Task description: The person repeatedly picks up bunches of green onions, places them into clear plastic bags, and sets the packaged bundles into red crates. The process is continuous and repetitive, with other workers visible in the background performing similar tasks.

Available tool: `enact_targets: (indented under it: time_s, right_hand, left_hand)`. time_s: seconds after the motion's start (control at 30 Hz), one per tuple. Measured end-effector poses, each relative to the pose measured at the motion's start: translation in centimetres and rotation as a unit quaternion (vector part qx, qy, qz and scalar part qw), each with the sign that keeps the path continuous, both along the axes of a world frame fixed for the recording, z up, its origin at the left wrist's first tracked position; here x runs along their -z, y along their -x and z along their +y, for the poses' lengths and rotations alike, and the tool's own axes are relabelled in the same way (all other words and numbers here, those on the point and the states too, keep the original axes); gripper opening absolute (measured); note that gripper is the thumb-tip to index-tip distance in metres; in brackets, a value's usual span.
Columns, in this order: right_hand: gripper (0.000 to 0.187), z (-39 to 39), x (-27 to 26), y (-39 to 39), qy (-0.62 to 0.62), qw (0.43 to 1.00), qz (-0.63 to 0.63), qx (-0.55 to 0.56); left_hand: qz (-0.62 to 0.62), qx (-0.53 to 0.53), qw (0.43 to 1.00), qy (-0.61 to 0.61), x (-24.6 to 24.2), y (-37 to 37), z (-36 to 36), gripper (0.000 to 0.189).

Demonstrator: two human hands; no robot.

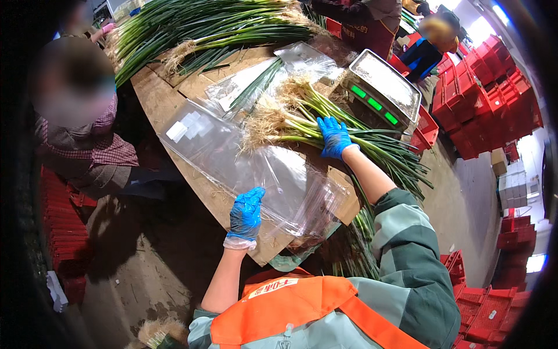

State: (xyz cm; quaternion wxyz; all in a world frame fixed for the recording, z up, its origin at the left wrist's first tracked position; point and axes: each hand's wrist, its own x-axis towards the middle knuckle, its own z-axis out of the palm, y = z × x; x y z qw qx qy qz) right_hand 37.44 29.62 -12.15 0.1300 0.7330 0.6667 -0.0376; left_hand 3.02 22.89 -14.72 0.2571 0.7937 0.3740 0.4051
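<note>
My right hand (335,138), in a blue glove, lies on the pale stalks of a bunch of green onions (305,126), fingers somewhat spread; whether it grips any stalks I cannot tell. The bunch's roots point left and its green leaves reach to the right. My left hand (246,214), also blue-gloved, is curled near the table's front edge, over the border of a stack of clear plastic bags (218,139); whether something is pinched in it cannot be made out. White labels (188,126) lie at the bags' far left end. A digital scale (386,89) stands beyond the onions.
Large piles of green onions (209,30) cover the table's far end. One person (87,144) stands at the left, others at the back. Stacked red crates (484,96) stand at the right and left (65,227). More onions (353,244) hang or lie below the table's right corner.
</note>
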Motion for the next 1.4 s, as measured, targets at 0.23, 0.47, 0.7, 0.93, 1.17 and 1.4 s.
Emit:
enact_targets:
  time_s: [0.23, 0.47, 0.7, 0.93, 1.17, 1.4]
  right_hand:
    - [0.08, 2.1, 1.1, -1.8, -0.014, 0.966, 0.252, 0.047]
    - [0.074, 2.3, 2.1, -0.8, -0.083, 0.984, 0.156, -0.018]
    - [0.045, 4.8, 2.0, -2.2, 0.019, 0.986, 0.164, 0.011]
    - [0.049, 6.0, -2.8, -4.0, 0.027, 0.974, 0.226, -0.017]
    - [0.035, 4.5, -6.1, -1.9, 0.089, 0.936, 0.339, -0.036]
    - [0.047, 4.5, -8.1, 2.0, 0.174, 0.884, 0.425, -0.089]
  left_hand:
    - [-0.018, -0.006, 0.996, 0.089, 0.5, 0.4, 0.2, 0.028]
    - [-0.043, -0.021, 0.995, 0.09, 0.8, 0.5, 0.5, 0.028]
    - [-0.014, 0.007, 0.996, 0.085, 0.2, -0.5, 0.0, 0.024]
    - [-0.024, -0.005, 0.993, 0.112, -0.9, -0.5, 0.5, 0.025]
    - [-0.131, 0.012, 0.9, 0.416, -1.7, -3.8, 2.8, 0.021]
    - [-0.183, -0.048, 0.86, 0.474, -2.2, -10.0, 6.7, 0.035]
